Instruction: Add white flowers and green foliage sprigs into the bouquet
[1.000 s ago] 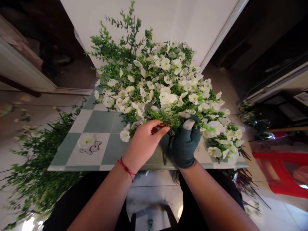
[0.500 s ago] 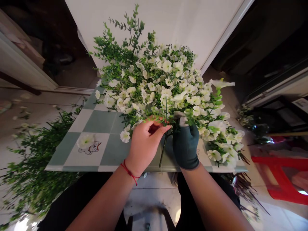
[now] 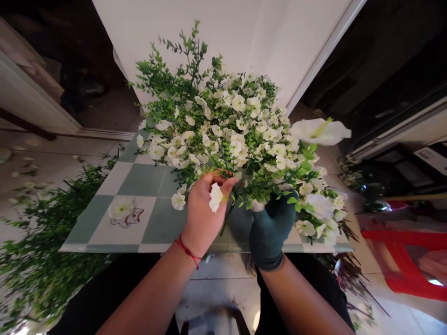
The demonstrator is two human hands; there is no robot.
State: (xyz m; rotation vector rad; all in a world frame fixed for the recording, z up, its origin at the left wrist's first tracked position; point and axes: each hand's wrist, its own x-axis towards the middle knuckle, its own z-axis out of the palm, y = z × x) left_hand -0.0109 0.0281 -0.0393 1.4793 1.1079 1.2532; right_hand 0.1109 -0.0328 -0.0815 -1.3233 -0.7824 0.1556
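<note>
My bare left hand (image 3: 209, 200), with a red string at the wrist, pinches a green artificial stem (image 3: 227, 217) over the front of the table. A small white flower (image 3: 215, 197) hangs across its thumb. My right hand (image 3: 274, 223) wears a dark green glove with pale fingertips. Its fingers are curled under leafy sprigs (image 3: 261, 186) just right of the stem; leaves hide part of them. Behind both hands spreads a large heap of white flowers (image 3: 239, 125) with green leaves. One big white bloom (image 3: 321, 131) rises at the right, close to the camera.
The table (image 3: 164, 214) has a green and white checked cover, with a loose white flower (image 3: 122, 208) at its left. Green foliage (image 3: 45, 251) lies on the floor at left. A red stool (image 3: 401, 260) and dark stems (image 3: 352, 279) are at right.
The gloved right hand has moved slightly right and down, its fingers now among leafy sprigs. Leafy branches have spread between the hands, and a white flower now hangs over my left hand.
</note>
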